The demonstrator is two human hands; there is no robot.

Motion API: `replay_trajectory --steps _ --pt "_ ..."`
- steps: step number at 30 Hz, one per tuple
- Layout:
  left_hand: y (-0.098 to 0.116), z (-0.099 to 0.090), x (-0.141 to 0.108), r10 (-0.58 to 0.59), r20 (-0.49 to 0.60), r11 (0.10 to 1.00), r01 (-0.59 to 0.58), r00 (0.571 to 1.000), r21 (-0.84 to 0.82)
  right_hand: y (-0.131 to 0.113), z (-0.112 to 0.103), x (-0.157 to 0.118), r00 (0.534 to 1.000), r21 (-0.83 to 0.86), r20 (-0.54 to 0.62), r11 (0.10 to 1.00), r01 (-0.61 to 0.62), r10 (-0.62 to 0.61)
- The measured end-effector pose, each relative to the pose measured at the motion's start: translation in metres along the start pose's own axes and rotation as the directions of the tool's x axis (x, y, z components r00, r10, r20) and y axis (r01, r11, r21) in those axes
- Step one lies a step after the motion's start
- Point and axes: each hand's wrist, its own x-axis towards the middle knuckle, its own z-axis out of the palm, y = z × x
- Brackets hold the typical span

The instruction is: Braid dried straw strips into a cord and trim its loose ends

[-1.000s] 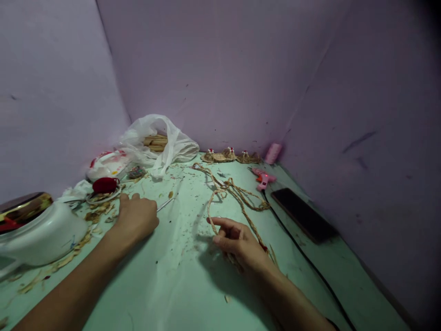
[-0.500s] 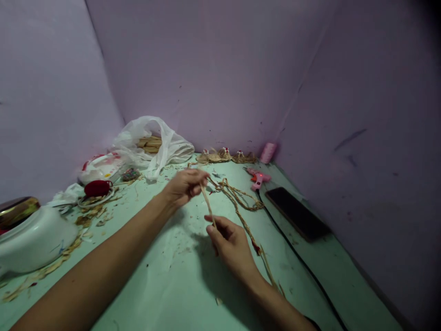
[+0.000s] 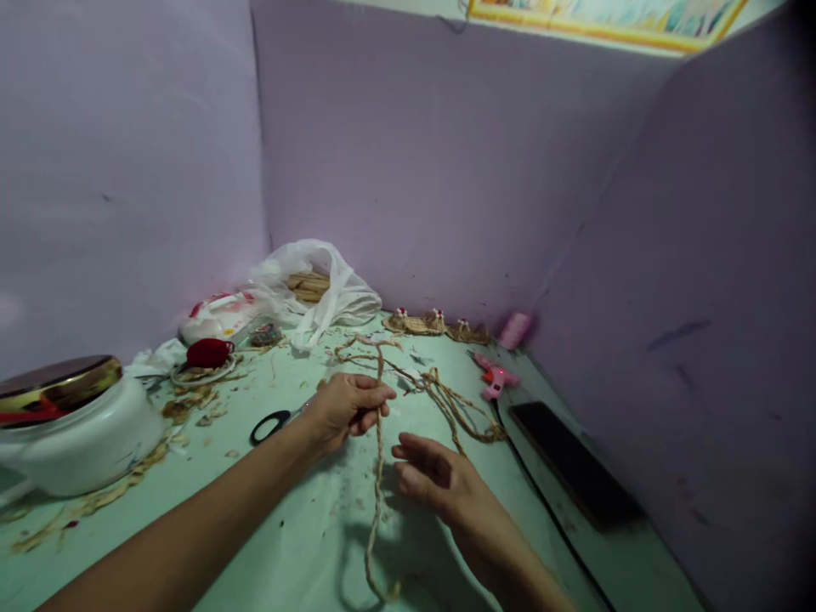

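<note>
Pinched between the thumb and fingers of my left hand is a braided straw-coloured cord. One length of it hangs down toward me with a frayed tip, and a short end sticks up above the fingers. My right hand is just right of the cord, fingers apart and holding nothing. Behind it a looped bundle of braided cord lies on the green tabletop, partly hidden by that hand. Scissors with a black handle lie beside my left wrist, which covers part of them.
A pink glue gun with its red light lit trails a black cable. A phone lies at right, a pink thread spool behind. Woven pieces sit by the wall. Left are a plastic bag, a white pot and plant scraps.
My right hand has let go of the strand and opened. A braided length now hangs from my left hand. The view has tilted up and left, and the scissors have come into sight.
</note>
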Motion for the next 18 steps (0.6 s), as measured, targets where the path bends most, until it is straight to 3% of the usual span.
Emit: replay_trajectory --steps 4,9,15,18 --pt "-0.008 0.013 -0.008 -0.035 -0.004 0.999 0.035 0.999 -0.016 0.01 0.014 0.011 0.999 0.191 0.046 0.981 -0.038 0.029" --pt "-0.01 0.014 -0.009 -0.104 -0.019 0.993 0.103 0.994 -0.056 0.028 0.021 0.015 1.0 0.203 0.013 0.979 -0.028 0.026" --pt "0.03 -0.001 0.014 -0.169 0.058 0.946 0.178 0.984 -0.27 0.028 0.022 0.006 0.992 0.102 0.107 0.992 -0.074 0.063" --pt "0.055 -0.008 0.034 -0.196 0.026 0.961 0.197 0.98 -0.193 0.03 0.027 0.002 0.992 0.097 0.109 0.992 -0.078 0.067"
